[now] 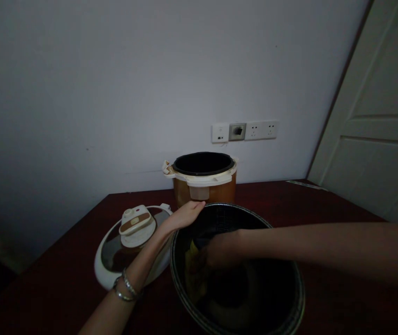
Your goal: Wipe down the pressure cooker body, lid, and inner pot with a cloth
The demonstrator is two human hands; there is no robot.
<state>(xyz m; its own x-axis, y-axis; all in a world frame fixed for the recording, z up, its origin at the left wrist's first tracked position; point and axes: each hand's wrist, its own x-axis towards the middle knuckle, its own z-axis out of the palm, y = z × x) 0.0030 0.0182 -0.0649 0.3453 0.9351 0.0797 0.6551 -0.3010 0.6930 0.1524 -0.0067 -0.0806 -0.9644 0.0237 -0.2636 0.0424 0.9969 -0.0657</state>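
A dark inner pot (272,284) is tilted with its mouth towards me. My left hand (187,214) grips its rim at the upper left, with the thumb along the edge. Inside the pot, my right hand (221,249) presses a yellow cloth (192,270) against the left inner wall. Shadow partly hides the right fingers and the lower part of the cloth. Behind the pot stands the cooker body (205,181), brown with a white collar and a black opening. The cooker lid (138,228), white with a brown handle, lies on the left beside my left forearm.
The dark red table (62,274) reaches back to a pale wall. Sockets and switches (244,131) are set in the wall above the cooker body. A white panelled door (380,116) stands at the right, and a thin strip (305,185) lies near the table's back edge.
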